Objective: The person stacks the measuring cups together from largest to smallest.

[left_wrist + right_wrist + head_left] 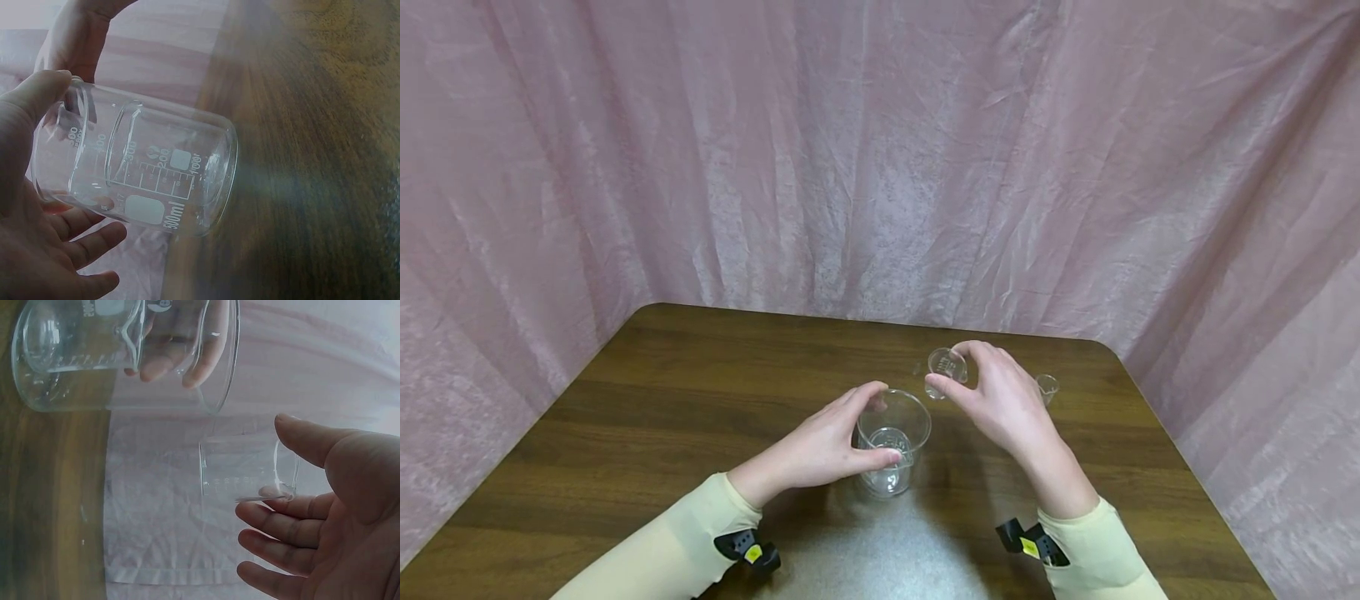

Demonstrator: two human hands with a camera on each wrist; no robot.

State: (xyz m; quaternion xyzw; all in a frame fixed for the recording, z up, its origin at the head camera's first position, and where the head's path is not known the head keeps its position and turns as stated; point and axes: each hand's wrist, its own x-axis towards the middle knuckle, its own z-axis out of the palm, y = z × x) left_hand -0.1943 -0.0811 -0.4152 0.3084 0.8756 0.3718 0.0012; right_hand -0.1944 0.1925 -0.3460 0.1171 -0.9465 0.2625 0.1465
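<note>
A large glass beaker (919,437) marked 500ml stands on the table, and a smaller beaker (150,172) shows inside it. My left hand (820,450) holds the large beaker near its rim, thumb on the near side and fingers round the far side. Above the table, to the right of and beyond the large beaker, my right hand (1003,408) pinches a small clear beaker (240,469) near its rim between thumb and fingers. Faint printed marks run along the small beaker's wall. No contents can be made out in it.
Another small glass vessel (1048,385) stands behind the right hand, partly hidden by it. The brown wooden table (700,383) has rounded far corners. Pink curtains (880,167) hang behind it and along both sides.
</note>
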